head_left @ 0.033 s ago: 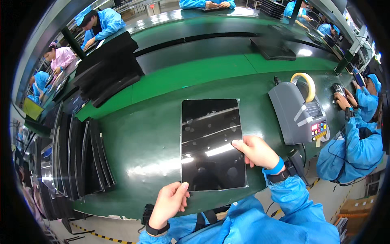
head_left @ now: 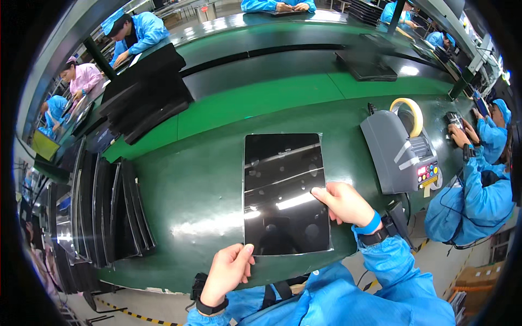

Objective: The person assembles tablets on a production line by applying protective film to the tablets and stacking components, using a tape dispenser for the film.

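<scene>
A black, glossy tablet screen panel [head_left: 284, 187] with a thin clear film showing at its edges is held over the green worktop [head_left: 201, 174]. Blotchy bubble-like marks and light reflections show on its face. My right hand [head_left: 348, 204] grips its right edge, thumb on top and fingers curled beneath. At the lower left corner, my left hand [head_left: 231, 271] is closed in a pinch, thumb against the corner; whether it holds the panel or only its film is hard to see.
A grey tape dispenser [head_left: 394, 152] with a yellowish tape roll stands at right. Several dark panels [head_left: 103, 212] stand in a row at left. Black sheets [head_left: 144, 95] are piled at the far left. A co-worker in blue [head_left: 467, 190] sits at right.
</scene>
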### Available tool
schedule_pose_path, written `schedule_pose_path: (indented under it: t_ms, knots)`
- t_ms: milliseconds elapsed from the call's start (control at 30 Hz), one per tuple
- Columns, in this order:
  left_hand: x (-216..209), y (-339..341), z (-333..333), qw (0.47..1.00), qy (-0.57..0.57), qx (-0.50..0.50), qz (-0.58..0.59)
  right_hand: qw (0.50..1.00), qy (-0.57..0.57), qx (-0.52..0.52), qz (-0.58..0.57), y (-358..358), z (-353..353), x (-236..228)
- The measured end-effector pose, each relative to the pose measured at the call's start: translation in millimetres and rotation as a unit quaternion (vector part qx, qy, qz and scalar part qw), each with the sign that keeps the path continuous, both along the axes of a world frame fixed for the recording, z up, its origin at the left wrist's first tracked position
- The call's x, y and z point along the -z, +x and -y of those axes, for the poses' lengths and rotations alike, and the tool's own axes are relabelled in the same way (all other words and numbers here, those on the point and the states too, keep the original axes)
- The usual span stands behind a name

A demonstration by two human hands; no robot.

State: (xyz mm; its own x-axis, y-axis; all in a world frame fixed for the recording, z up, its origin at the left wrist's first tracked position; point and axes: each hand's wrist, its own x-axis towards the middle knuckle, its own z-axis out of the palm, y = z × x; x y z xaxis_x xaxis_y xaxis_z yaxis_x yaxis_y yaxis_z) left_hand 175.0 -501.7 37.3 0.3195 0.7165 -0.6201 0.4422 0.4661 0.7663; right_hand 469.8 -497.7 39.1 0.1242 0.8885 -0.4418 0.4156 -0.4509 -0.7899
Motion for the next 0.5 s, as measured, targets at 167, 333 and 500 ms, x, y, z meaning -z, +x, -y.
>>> schedule_pose_path:
  t_ms: [167,333,500]
  knots:
    - [-16.4,7.3,-3.0,0.991,0.056,0.075,-0.099,0.970,0.124,-0.035,0.205,-0.9,9.8,22.6]
    - [-40.8,-4.0,-3.0,0.911,0.077,0.339,-0.223,0.941,0.171,-0.118,0.267,-5.4,15.8,15.6]
    - [-68.2,55.4,-58.0,0.838,0.478,0.194,-0.177,0.945,0.149,-0.110,0.268,0.3,22.5,19.6]
